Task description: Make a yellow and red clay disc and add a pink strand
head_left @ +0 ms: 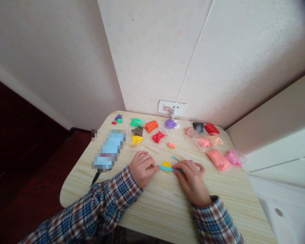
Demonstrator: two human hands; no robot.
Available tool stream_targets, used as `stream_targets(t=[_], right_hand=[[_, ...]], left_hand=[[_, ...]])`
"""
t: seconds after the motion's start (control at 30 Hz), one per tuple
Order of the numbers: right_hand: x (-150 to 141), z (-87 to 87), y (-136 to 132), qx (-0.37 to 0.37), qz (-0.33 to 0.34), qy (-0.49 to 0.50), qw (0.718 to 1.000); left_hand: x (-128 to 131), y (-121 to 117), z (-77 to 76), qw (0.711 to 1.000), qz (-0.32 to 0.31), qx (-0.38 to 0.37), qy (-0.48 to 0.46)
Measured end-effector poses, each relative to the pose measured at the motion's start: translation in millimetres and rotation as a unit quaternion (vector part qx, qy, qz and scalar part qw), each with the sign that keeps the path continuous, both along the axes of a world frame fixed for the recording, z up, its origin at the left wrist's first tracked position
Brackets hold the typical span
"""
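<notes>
A blue plastic modelling knife lies across a flat yellow clay disc on the table, hiding part of it. My right hand grips the knife's handle end with closed fingers. At the other end, my left hand has curled fingers, with thumb and fingertip pinching the blade's tip. Just behind my right fingers lies a second thin blue tool, its lower part covered by the hand. Beyond the disc sits a small pink and yellow clay block.
Several clay packets, including a yellow one, a red one and a salmon one, line the back and right of the table. A blurred-out phone-like device lies at left. Behind is a wall socket with a plug.
</notes>
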State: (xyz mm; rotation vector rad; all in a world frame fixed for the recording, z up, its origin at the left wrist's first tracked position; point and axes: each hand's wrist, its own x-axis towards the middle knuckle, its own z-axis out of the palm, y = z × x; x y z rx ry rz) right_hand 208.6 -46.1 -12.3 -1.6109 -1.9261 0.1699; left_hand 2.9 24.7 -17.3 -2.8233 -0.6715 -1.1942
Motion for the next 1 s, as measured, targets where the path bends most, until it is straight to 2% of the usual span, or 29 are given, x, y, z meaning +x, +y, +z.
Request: stream_targets(t=[0.4, 0.6, 1.0], right_hand=[[4.0, -3.4, -2.2, -0.001, 0.007, 0.001, 1.0], [3.5, -3.1, -2.9, -0.004, 0.005, 0.008, 1.0], [2.0, -1.5, -6.9, 0.0, 0.003, 0.017, 1.0]], left_hand=[[-1.2, 2.0, -2.9, 1.0, -0.007, 0.014, -0.001], [-2.1, 2.0, -4.2, 1.0, -0.008, -0.002, 0.019], [0.7, 0.6, -2.7, 1.0, -0.018, 0.002, -0.007]])
